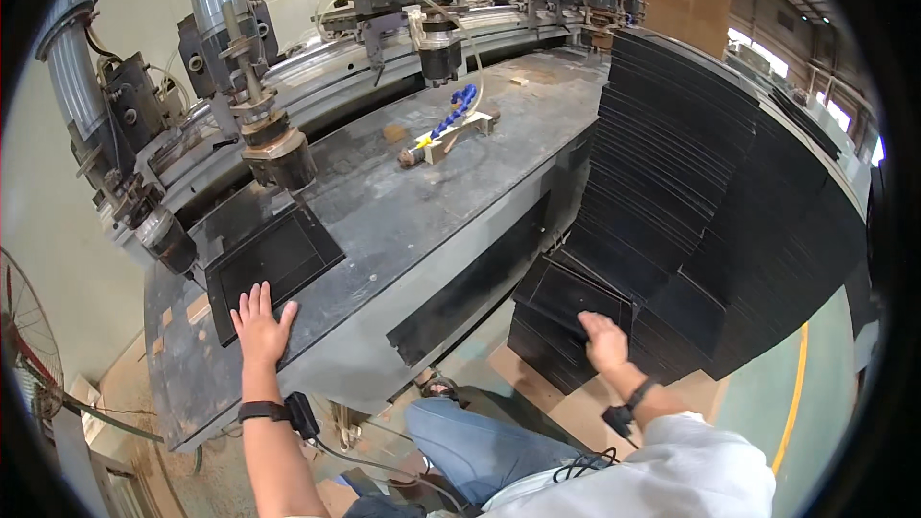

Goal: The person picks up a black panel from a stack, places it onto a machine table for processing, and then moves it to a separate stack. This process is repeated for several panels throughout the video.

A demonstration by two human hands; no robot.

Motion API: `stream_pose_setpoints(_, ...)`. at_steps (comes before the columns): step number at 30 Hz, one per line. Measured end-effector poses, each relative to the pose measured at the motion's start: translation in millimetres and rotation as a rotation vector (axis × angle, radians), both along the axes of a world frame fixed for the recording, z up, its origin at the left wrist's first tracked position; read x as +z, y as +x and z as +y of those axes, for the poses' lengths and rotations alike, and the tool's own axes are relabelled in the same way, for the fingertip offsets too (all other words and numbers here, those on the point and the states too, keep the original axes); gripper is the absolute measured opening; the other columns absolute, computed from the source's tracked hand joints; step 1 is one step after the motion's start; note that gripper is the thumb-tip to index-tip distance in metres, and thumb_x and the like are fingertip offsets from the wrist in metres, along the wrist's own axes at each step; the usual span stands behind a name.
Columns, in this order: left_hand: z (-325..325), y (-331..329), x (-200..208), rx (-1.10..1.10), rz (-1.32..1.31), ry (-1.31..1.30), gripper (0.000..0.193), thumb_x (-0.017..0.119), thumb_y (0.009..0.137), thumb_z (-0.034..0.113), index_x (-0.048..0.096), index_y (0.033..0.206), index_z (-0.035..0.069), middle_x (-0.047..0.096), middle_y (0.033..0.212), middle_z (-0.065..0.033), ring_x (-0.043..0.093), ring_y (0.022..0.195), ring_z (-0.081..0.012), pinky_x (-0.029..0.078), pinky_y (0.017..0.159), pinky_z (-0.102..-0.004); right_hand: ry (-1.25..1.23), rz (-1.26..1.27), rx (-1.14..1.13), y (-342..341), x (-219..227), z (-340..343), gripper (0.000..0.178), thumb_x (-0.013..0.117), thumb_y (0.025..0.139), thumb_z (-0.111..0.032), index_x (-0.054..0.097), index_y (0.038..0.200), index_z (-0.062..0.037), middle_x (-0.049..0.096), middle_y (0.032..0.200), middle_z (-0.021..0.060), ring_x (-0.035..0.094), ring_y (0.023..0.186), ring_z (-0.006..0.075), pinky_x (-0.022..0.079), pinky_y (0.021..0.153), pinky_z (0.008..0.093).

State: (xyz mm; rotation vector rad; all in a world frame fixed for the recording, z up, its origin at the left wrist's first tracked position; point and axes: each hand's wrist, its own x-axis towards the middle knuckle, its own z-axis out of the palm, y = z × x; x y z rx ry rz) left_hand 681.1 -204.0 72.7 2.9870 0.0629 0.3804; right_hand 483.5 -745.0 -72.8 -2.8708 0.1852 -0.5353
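My left hand point(261, 328) lies flat with fingers spread on the near edge of a black rectangular panel point(273, 254). That panel rests on the left end of the grey machine table point(403, 221), beneath two upright machine heads. To the right, my right hand point(604, 343) is over the near right part of a low stack of black panels point(561, 302). Its fingers are stretched out and hold nothing I can see; whether they touch the top panel I cannot tell. Both wrists wear black straps with small boxes and cables.
A tall pile of black panels point(662, 144) stands right of the table. Machine heads point(278, 158) hang along the rail at the back. A blue jointed hose point(453, 113) stands mid-table beside wood scraps point(394, 133). A wire-guarded fan point(24, 345) is at far left.
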Motion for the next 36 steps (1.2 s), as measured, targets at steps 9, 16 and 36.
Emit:
stream_pose_setpoints(9,-17.8,-116.9,1.0,-0.228,-0.435,0.084,0.038,0.068,0.069,0.024,0.057,0.100,0.005,0.053,0.093,-0.0124,0.052,0.090,-0.0298,0.044,0.081,-0.0395,-0.025,-0.625,0.662,76.8,231.3,101.7,0.048,0.061,0.062,0.008,0.065,0.107,-0.0064,0.067,0.102,0.0120,0.064,0.095,0.0291,0.052,0.083,0.0380)
stream_pose_setpoints(16,41.0,-327.0,-8.6,-0.164,-0.569,0.191,0.033,0.063,0.061,0.008,0.064,0.094,0.008,0.059,0.087,-0.0095,0.059,0.083,-0.0257,0.050,0.067,-0.0341,-0.123,-0.539,1.100,203.0,212.5,272.7,0.041,0.059,0.071,-0.001,0.063,0.109,-0.0139,0.067,0.102,0.0048,0.063,0.095,0.0251,0.052,0.081,0.0353)
stream_pose_setpoints(36,130.0,-746.5,-261.0,1.404,0.050,0.124,0.049,0.057,0.073,0.000,0.055,0.122,0.005,0.058,0.116,-0.0097,0.053,0.110,-0.0272,0.045,0.094,-0.0349,-0.257,-0.118,0.962,296.8,148.4,367.6,0.045,0.052,0.094,-0.018,0.043,0.137,-0.0048,0.044,0.139,0.0158,0.039,0.130,0.0333,0.031,0.107,0.0389)
